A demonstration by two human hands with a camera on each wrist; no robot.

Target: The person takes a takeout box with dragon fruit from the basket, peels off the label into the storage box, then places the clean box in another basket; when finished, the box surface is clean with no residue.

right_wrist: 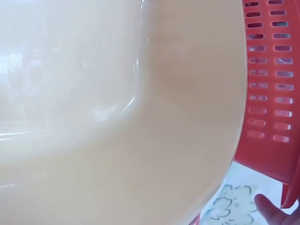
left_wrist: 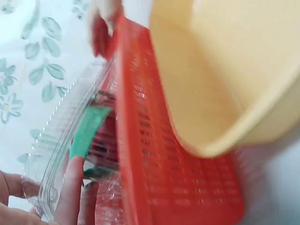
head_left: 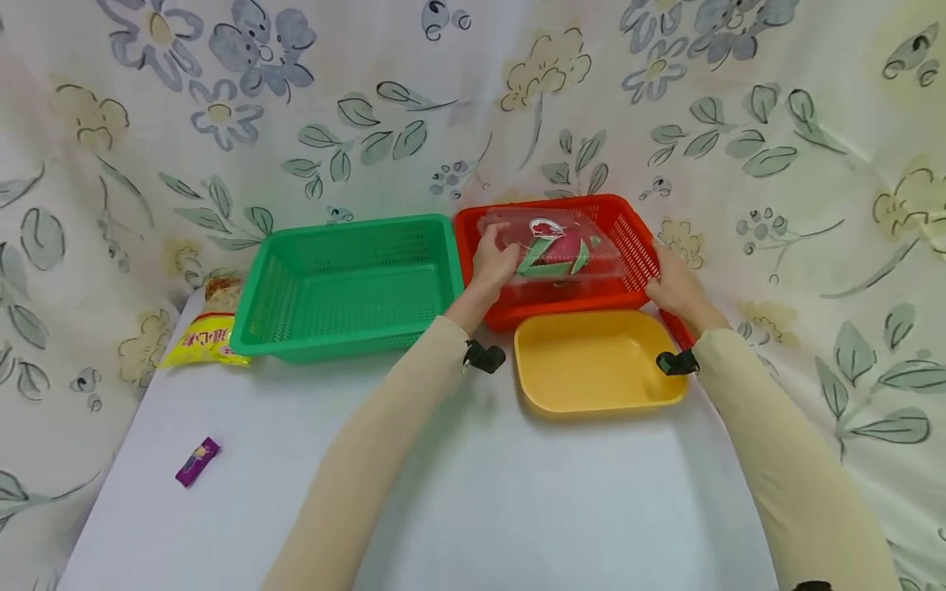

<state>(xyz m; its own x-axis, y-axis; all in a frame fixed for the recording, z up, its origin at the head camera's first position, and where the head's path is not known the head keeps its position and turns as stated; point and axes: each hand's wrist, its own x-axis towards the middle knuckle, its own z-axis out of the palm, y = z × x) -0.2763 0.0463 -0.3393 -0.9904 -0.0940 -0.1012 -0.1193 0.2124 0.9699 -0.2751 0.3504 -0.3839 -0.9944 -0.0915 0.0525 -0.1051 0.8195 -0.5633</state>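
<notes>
My left hand (head_left: 493,263) grips the left end of a clear plastic clamshell box (head_left: 510,220) bearing a white-and-red logo. Inside the box shows a dark pink and green thing (head_left: 567,248) that looks like a dragon fruit. The box lies tilted over the red basket (head_left: 506,318), overlapping its opening. At the basket's right end, my right hand (head_left: 676,287) holds the rim. In the right wrist view only that hand's thumb and edge (right_wrist: 276,215) appear, by the basket's corner. Left-hand fingers (left_wrist: 70,190) are spread along the box in the left wrist view.
A yellow tray (head_left: 599,365) stands directly in front of the red basket. To its left is a green basket (head_left: 347,345), with a yellow snack bag (head_left: 207,336) beside it. A small purple packet (head_left: 198,462) lies on the white table (head_left: 296,427). Floral cloth hangs behind.
</notes>
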